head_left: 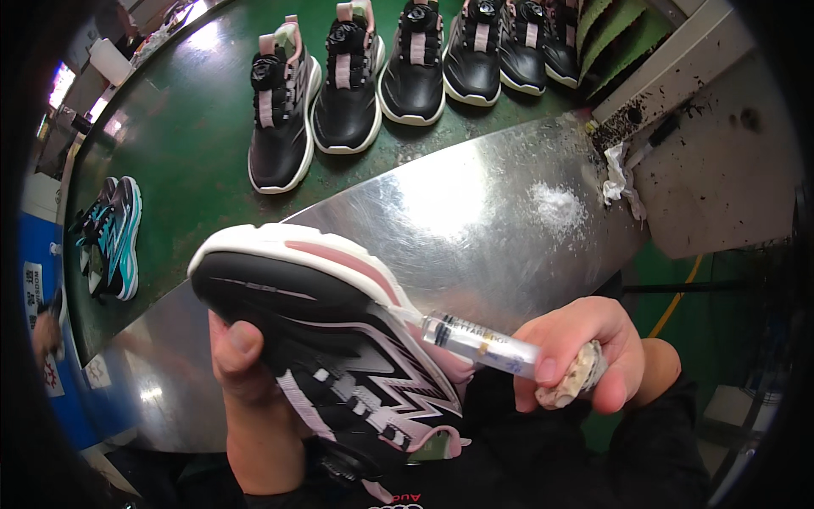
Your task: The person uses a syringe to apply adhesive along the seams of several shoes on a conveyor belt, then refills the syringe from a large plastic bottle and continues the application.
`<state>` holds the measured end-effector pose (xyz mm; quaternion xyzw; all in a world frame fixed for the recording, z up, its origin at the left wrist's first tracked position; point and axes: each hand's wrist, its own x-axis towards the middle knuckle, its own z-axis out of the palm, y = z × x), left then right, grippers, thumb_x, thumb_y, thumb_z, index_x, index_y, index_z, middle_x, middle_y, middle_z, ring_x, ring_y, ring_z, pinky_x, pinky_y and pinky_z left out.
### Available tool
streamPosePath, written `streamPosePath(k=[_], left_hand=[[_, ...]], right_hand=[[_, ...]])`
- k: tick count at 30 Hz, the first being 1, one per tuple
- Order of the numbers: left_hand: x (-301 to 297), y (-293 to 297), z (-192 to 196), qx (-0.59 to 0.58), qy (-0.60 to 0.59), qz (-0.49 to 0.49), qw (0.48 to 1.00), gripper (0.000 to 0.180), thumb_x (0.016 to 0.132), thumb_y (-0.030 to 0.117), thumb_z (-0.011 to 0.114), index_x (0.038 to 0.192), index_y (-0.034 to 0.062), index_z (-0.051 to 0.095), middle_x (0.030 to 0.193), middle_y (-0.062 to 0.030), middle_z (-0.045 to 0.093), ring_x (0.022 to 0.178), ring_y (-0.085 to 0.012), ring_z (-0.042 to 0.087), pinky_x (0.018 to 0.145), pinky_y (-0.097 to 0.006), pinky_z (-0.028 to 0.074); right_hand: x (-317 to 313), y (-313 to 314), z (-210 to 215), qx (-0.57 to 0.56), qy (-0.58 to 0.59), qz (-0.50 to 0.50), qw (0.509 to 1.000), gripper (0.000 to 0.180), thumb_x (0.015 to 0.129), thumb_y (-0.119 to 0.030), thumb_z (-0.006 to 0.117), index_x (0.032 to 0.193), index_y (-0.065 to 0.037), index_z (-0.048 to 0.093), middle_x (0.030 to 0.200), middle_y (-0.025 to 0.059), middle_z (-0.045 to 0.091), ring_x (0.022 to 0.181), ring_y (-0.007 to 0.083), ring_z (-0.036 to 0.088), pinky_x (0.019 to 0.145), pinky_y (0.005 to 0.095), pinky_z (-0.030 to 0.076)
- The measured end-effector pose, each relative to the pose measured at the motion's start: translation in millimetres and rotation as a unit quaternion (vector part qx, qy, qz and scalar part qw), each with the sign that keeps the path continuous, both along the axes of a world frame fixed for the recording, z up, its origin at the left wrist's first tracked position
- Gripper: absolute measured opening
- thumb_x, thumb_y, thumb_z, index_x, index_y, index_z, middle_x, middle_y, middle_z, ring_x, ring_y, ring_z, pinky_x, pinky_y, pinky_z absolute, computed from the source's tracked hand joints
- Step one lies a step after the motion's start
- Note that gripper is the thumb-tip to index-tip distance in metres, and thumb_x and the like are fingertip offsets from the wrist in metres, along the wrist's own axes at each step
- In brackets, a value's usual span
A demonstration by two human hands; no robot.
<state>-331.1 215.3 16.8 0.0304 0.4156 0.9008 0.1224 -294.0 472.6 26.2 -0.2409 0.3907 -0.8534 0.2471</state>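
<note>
The left hand (242,373) has its grip closed around a black sneaker with pink trim and a white sole (331,339), held tilted above the shiny steel bench (475,212), while the right hand (585,352) grips a clear plastic syringe (479,342) together with a crumpled grey rag (577,377), the syringe tip touching the seam between sole and upper near the heel. To my eye the work goes best with the shoe held steady, the tip kept right on the seam, gentle pressure, and the rag ready for any excess. The syringe barrel seems to hold a clear liquid, though how full it is I cannot tell; a row of matching black sneakers (407,68) stands on the green surface (186,136) beyond.
</note>
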Motion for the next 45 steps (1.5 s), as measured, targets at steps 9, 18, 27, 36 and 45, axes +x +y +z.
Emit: streamPosePath(k=[9, 18, 27, 36, 45], left_hand=[[-24, 57, -33, 0.06, -0.043, 0.025, 0.997, 0.052, 0.073, 0.031, 0.062, 0.109, -0.0052, 0.053, 0.101, -0.022, 0.06, 0.09, -0.0303, 0.062, 0.078, -0.041, 0.052], [-21, 58, -48, 0.031, -0.05, 0.008, 0.998, 0.047, 0.077, 0.031, 0.059, 0.11, -0.0023, 0.054, 0.103, -0.0191, 0.06, 0.091, -0.0288, 0.062, 0.079, -0.041, 0.052], [-20, -7, -46, 0.05, -0.16, 0.09, 0.982, 0.043, 0.08, 0.031, 0.056, 0.11, 0.0006, 0.055, 0.106, -0.0162, 0.06, 0.092, -0.0272, 0.062, 0.081, -0.04, 0.052], [3, -58, -34, 0.041, -0.187, 0.122, 0.974, 0.039, 0.084, 0.031, 0.053, 0.111, 0.0035, 0.056, 0.108, -0.0133, 0.06, 0.093, -0.0257, 0.062, 0.082, -0.04, 0.051], [12, -64, -37, -0.055, -0.259, 0.178, 0.948, 0.059, 0.078, 0.047, 0.053, 0.121, 0.0065, 0.048, 0.117, -0.0135, 0.052, 0.101, -0.0289, 0.054, 0.092, -0.046, 0.04]], right_hand=[[-21, -16, -1, 0.013, -0.054, -0.008, 0.998, 0.038, 0.081, -0.025, 0.065, 0.108, -0.002, 0.051, 0.087, 0.002, 0.056, 0.083, 0.0122, 0.052, 0.075, 0.0259, 0.044], [16, -43, -30, 0.019, -0.119, -0.087, 0.989, 0.027, 0.079, -0.024, 0.067, 0.096, -0.004, 0.06, 0.075, 0.0004, 0.059, 0.064, 0.0109, 0.055, 0.057, 0.0231, 0.044], [13, 21, -49, 0.085, 0.013, -0.02, 0.996, 0.039, 0.077, -0.021, 0.071, 0.103, 0.004, 0.058, 0.092, 0.0141, 0.062, 0.074, 0.0196, 0.058, 0.064, 0.0286, 0.046], [55, -6, -39, 0.039, -0.035, 0.013, 0.999, 0.037, 0.076, -0.007, 0.069, 0.108, 0.006, 0.055, 0.097, 0.0124, 0.061, 0.085, 0.0152, 0.059, 0.073, 0.0243, 0.045], [68, -8, -57, -0.008, -0.027, -0.052, 0.998, 0.034, 0.077, -0.005, 0.068, 0.107, 0.005, 0.055, 0.097, 0.0115, 0.061, 0.085, 0.0139, 0.059, 0.072, 0.0234, 0.045]])
